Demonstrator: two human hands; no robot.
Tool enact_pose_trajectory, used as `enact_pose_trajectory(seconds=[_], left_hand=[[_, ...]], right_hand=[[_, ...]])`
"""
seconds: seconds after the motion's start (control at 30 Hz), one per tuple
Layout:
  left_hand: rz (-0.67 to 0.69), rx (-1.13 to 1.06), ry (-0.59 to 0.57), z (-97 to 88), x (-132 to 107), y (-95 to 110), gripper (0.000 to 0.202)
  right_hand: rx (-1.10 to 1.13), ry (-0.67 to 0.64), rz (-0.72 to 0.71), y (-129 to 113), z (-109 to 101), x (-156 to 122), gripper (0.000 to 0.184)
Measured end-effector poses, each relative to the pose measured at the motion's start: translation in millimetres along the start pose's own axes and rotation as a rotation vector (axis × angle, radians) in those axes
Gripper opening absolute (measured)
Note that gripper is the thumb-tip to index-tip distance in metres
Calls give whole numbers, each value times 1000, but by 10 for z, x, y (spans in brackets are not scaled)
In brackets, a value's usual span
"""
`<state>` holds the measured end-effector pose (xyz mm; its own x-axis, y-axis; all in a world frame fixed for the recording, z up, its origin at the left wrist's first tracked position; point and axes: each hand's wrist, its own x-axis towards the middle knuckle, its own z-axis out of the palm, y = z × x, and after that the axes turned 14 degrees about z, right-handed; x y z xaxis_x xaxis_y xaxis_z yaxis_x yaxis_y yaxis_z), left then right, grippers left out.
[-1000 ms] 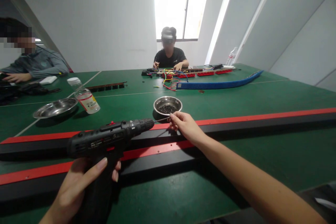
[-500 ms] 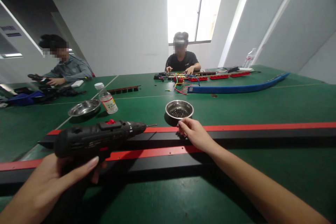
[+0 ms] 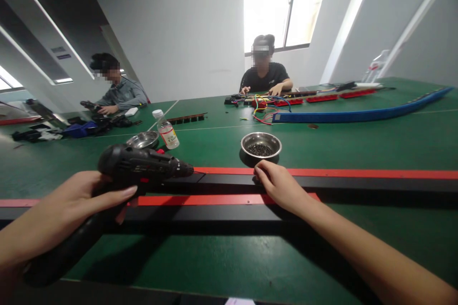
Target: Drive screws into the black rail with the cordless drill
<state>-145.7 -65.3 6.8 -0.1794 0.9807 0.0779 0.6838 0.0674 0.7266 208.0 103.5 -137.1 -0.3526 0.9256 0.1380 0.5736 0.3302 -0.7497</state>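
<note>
My left hand (image 3: 84, 198) is wrapped round the grip of a black cordless drill (image 3: 139, 167), whose thin bit points right above the far red-and-black bar. Fingers curled together, my right hand (image 3: 277, 183) hovers over that far bar (image 3: 358, 172), just in front of a small steel bowl (image 3: 261, 136) of dark screws (image 3: 260, 150). Whatever its fingertips pinch is hidden or too small to make out. Closer to me lies a second red-and-black bar (image 3: 214, 199), with small holes along its red face.
A small plastic bottle (image 3: 167, 132) stands beside another steel bowl (image 3: 143, 139). A long blue strip (image 3: 339, 115) and coloured wires (image 3: 263, 114) lie farther back. Two people sit beyond: one in a black shirt (image 3: 266, 78), one in a grey jacket (image 3: 129, 95) at left.
My view has shifted, so the scene appears moved right. The drill has turned slightly, its bit now lower and nearer the far bar. My right hand remains curled by the bowl.
</note>
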Motion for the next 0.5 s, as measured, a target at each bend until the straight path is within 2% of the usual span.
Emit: enact_pose_trajectory(seconds=[0.07,0.23,0.37,0.5], left_hand=[[41,86,-92,6,49,18,38],[96,113,-1,-39,208,161,45],[132,106,-32,-43,309,278,45],[106,166,-105,-86,389,277,42]], right_hand=[[-8,-2,-8,2,-1,-1,25],[-16,-1,-21,14,-3,2,25],[-12,-2,-24,14,-6,1,25],[-3,4,-36,18,-3,1,24]])
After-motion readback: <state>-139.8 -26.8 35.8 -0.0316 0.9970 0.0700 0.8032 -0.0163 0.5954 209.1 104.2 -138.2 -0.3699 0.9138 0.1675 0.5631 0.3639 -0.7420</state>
